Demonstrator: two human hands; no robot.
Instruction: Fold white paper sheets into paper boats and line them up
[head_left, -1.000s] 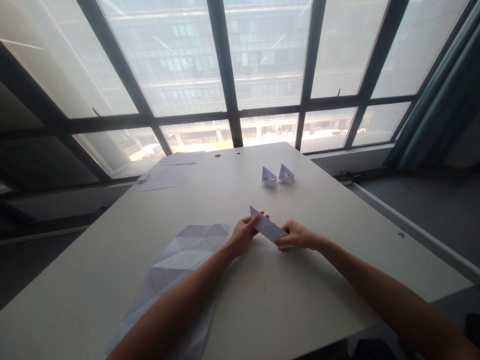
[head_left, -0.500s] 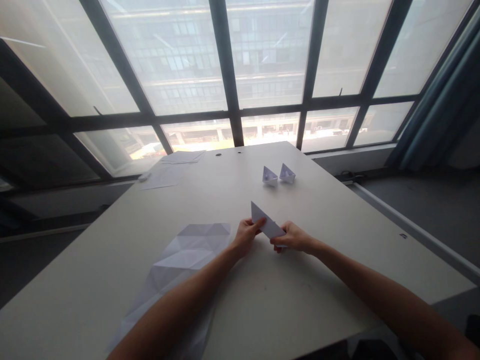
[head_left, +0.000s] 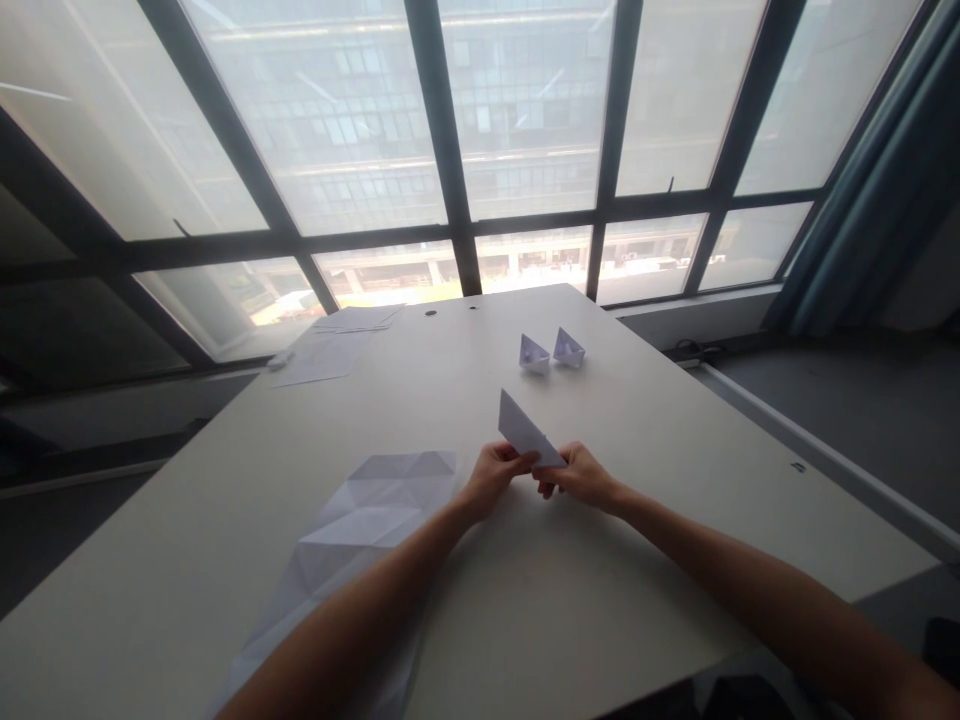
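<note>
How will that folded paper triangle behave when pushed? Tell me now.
The folded paper triangle is probably light, being thin sheet. Its tip stands clear of the left hand and right hand without drooping, so it seems fairly stiff. On the smooth-looking table it would likely slide easily.

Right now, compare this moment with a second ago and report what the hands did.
The left hand and right hand have drawn closer together, and the folded paper between them sits with its tip raised higher. Neither hand let go. The creased sheet and two paper boats stayed where they lay.
</note>
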